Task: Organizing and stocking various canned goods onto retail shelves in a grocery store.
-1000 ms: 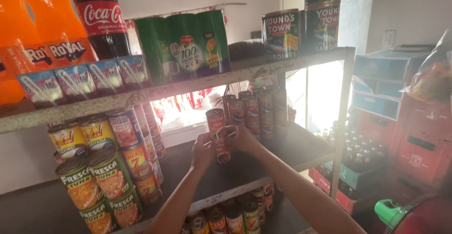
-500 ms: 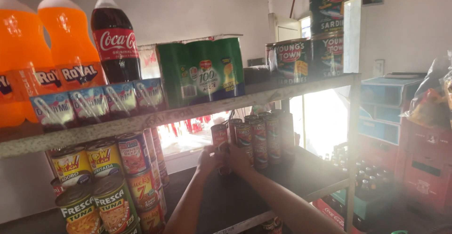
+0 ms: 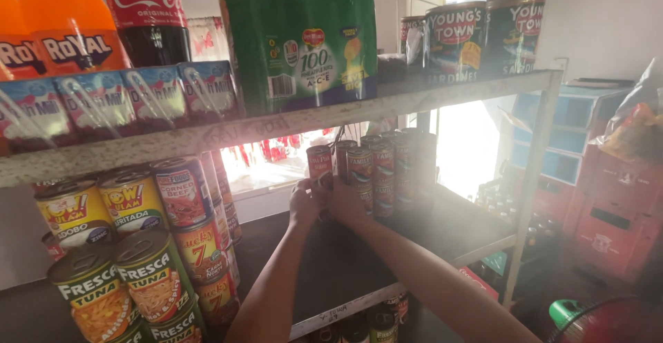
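Observation:
Both my hands reach onto the dark middle shelf [image 3: 442, 236]. My left hand [image 3: 306, 203] and my right hand [image 3: 347, 203] together clasp the lower can of a two-high stack of small red cans [image 3: 319, 165]. That stack stands at the left end of a row of similar red cans [image 3: 383, 174], also stacked two high. The lower can is mostly hidden behind my fingers.
Stacked tuna, corned beef and other tins [image 3: 138, 246] fill the shelf's left side. The upper shelf [image 3: 276, 125] carries soda bottles [image 3: 65, 18], small milk cartons [image 3: 103, 101], a green juice-can pack [image 3: 304, 46] and sardine tins [image 3: 456, 39]. Red crates [image 3: 611, 212] stand at right.
My hands have carried the red cans back and to the right, up against the row of red cans. The camera has moved closer to the shelf.

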